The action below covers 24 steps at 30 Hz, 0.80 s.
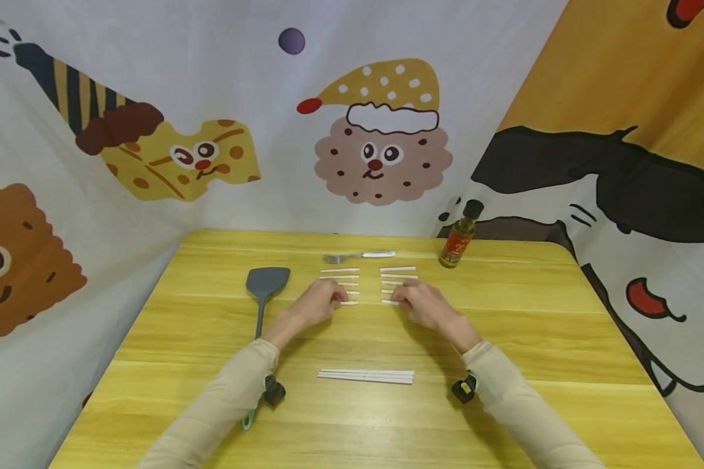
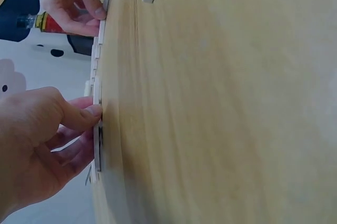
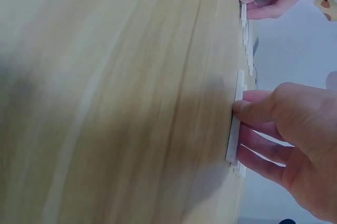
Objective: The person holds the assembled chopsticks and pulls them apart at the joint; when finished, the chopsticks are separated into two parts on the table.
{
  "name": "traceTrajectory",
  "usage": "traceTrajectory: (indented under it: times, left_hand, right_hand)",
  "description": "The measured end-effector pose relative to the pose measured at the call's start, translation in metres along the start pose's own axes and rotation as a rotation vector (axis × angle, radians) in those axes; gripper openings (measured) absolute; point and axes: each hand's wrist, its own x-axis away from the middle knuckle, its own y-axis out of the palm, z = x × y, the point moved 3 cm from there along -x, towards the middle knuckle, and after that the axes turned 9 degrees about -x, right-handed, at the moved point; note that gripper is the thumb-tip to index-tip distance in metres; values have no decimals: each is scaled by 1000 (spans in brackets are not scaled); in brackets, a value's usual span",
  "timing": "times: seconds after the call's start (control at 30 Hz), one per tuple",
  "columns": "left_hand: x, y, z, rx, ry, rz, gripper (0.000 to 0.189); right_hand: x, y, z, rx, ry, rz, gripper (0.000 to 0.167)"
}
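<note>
Two columns of short white sticks lie on the wooden table, several to a column. My left hand (image 1: pixel 319 303) pinches the nearest white stick (image 2: pixel 97 153) of the left column between thumb and fingers. At the right column, my right hand (image 1: pixel 427 306) grips the nearest white stick (image 3: pixel 233 137) in the same way, thumb on the near side. Both sticks lie at the tabletop, and fingers partly cover the sticks behind them. Closer to me, between the forearms, several longer white sticks (image 1: pixel 366 376) lie side by side.
A grey spatula (image 1: pixel 266 281) with a green handle end lies left, partly under the left forearm. Behind the columns is a fork (image 1: pixel 360 256) with a white handle. A dark-capped bottle (image 1: pixel 459 241) stands at the back right. A printed cloth (image 1: pixel 240 78) hangs behind the table (image 1: pixel 540 293).
</note>
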Motion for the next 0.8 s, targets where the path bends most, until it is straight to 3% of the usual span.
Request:
traceTrajectory:
  times: [0.13, 0.4, 0.63, 0.8]
  left_hand:
    - [1, 0, 0, -4, -6, -5, 19]
    - [9, -12, 1, 10, -98, 5, 21]
    - [22, -25, 16, -15, -54, 1, 19]
    - [34, -25, 33, -6, -3, -19, 17]
  right_hand:
    - [1, -1, -1, 7, -15, 4, 23]
    - [4, -17, -11, 14, -33, 50, 23]
    - [9, -27, -29, -2, -60, 47, 20]
    - [13, -29, -47, -53, -83, 26, 19]
